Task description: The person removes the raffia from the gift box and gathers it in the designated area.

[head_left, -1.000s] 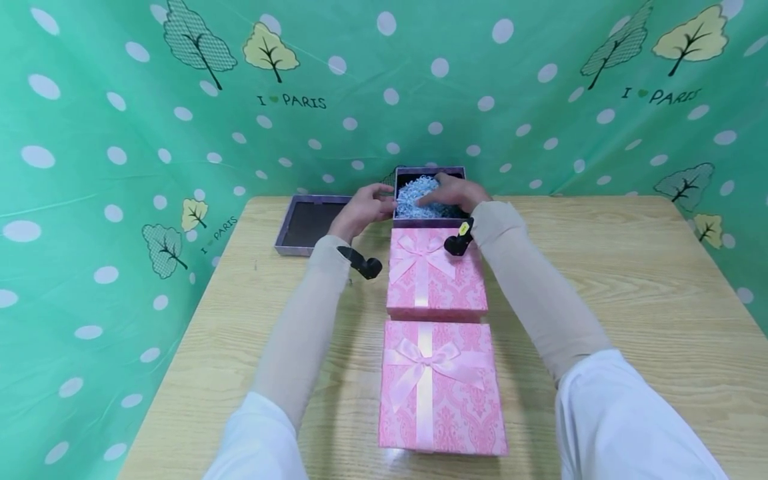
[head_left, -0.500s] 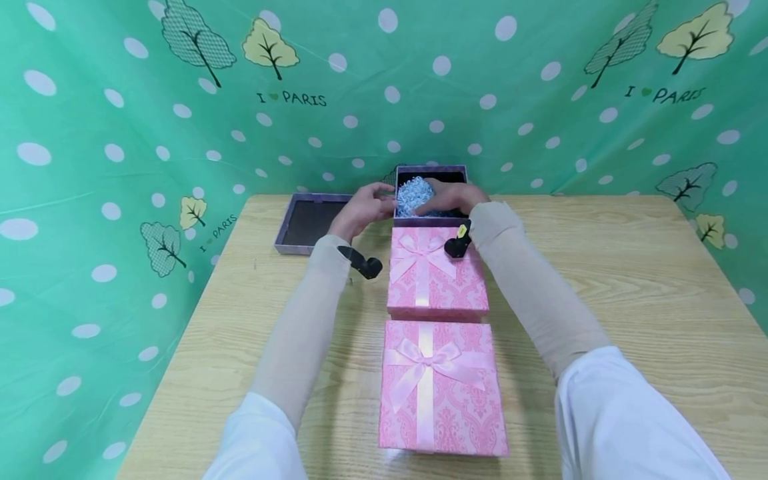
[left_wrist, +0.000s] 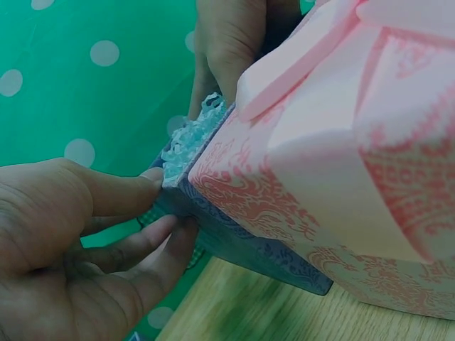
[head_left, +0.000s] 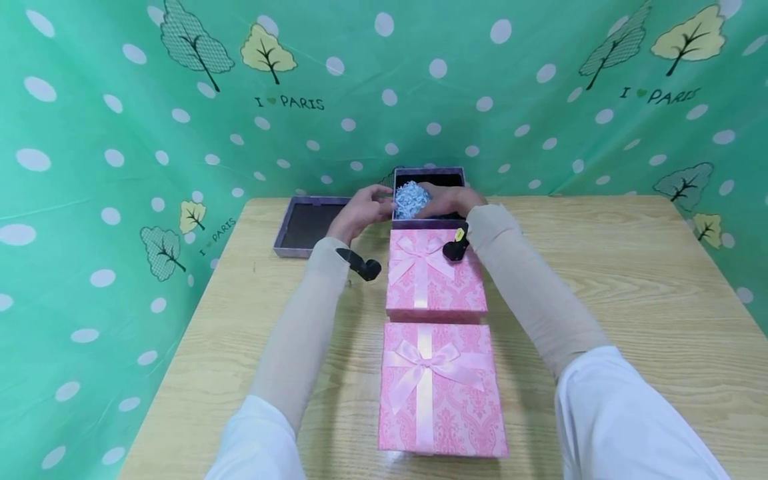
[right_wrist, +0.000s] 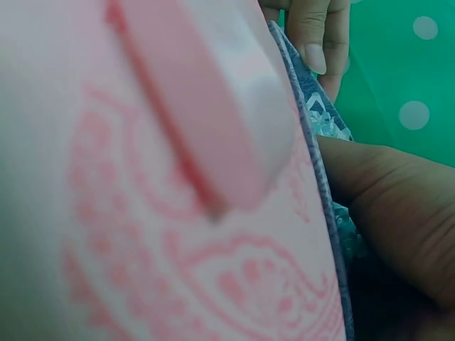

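A lidless purple-grey gift box with a dark inside stands at the table's back, pale blue shredded paper bunched in its left part. My left hand pinches its left corner: in the left wrist view the thumb lies at the rim and the fingers bear on the outer wall. My right hand reaches into the box and presses against the paper's right side with thumb and fingers spread. In the right wrist view its thumb side shows over the rim; its fingertips are hidden.
Touching or nearly touching the box's front is a pink bow-topped gift box, with a second pink gift box nearer me. A shallow dark-lined lid lies to the left. A green dotted curtain hangs right behind the table.
The right hand has moved left inside the box, squeezing the shredded paper into a smaller heap on the left. More of the dark bottom shows at right. The left hand has kept its place.
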`<state>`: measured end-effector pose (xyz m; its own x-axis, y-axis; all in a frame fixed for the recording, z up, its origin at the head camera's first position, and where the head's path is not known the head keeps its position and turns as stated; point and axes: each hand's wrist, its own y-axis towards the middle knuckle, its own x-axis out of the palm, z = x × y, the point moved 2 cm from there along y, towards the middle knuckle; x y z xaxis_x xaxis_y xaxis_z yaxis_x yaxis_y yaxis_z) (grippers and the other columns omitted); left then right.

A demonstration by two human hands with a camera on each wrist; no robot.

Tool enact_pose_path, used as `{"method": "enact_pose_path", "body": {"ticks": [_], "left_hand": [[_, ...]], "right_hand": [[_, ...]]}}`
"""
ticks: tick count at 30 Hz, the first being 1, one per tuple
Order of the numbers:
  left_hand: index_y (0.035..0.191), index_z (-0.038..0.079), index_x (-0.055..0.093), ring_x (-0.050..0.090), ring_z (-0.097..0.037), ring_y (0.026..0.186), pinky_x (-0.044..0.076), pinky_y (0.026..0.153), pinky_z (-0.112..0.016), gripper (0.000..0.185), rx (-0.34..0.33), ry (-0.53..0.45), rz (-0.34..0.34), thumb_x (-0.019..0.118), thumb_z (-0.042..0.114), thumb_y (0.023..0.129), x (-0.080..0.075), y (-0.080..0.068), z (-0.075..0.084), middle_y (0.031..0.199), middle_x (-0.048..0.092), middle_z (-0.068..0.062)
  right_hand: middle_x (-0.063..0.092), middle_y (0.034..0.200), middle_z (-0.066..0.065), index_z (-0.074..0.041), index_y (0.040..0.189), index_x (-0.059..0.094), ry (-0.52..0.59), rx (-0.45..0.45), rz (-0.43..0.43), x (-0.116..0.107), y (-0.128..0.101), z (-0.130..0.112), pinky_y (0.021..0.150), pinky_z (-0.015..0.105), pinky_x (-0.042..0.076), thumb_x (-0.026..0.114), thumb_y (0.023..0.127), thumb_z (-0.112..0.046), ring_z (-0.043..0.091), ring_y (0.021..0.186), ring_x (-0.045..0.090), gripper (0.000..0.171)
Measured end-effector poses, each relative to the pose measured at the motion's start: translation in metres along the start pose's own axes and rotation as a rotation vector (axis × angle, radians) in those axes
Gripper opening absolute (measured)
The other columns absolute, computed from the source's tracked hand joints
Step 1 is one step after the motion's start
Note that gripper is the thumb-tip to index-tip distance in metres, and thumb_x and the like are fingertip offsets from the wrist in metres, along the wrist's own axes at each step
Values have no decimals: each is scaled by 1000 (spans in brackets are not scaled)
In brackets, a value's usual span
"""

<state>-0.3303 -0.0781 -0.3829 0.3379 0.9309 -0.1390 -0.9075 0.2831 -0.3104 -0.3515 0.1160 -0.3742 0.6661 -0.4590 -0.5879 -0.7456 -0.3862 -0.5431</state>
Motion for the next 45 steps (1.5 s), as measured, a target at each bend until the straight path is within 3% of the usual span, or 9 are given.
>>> {"method": "enact_pose_path", "body": {"ticks": [11,16,27,36,45], "left_hand": [[135,8,45,57,-28,113,46,104,-42,43,-5,22,7,58,6,94,0,-2,1,128,49,-16],[135,7,45,57,-28,113,46,104,-42,43,-11,30,9,59,7,94,1,0,1,129,50,-16],[137,9,44,56,-29,116,47,104,-40,45,-22,28,7,59,9,94,1,0,1,131,49,-16],[137,9,44,55,-29,118,46,105,-42,44,-26,29,9,59,8,95,3,0,1,132,48,-16],[137,8,44,56,-28,116,45,105,-43,46,-19,36,20,60,9,94,2,0,0,132,49,-15]], "right_hand": [[-2,162,3,-25,154,-3,10,51,-47,3,-3,0,121,49,10,63,88,-46,25,148,1,96],[-2,162,6,-20,154,-5,2,31,-44,4,-3,-2,121,48,9,62,89,-43,26,148,1,97],[15,159,12,-9,153,8,-37,-43,101,3,-1,-2,120,42,19,62,89,-24,28,146,15,85],[2,162,6,-17,154,-8,0,-14,151,-7,-11,-3,121,42,17,61,90,-23,23,148,6,94],[3,162,5,-21,154,-3,46,-33,204,-18,-25,-12,121,44,17,60,91,-19,24,148,6,90]]}}
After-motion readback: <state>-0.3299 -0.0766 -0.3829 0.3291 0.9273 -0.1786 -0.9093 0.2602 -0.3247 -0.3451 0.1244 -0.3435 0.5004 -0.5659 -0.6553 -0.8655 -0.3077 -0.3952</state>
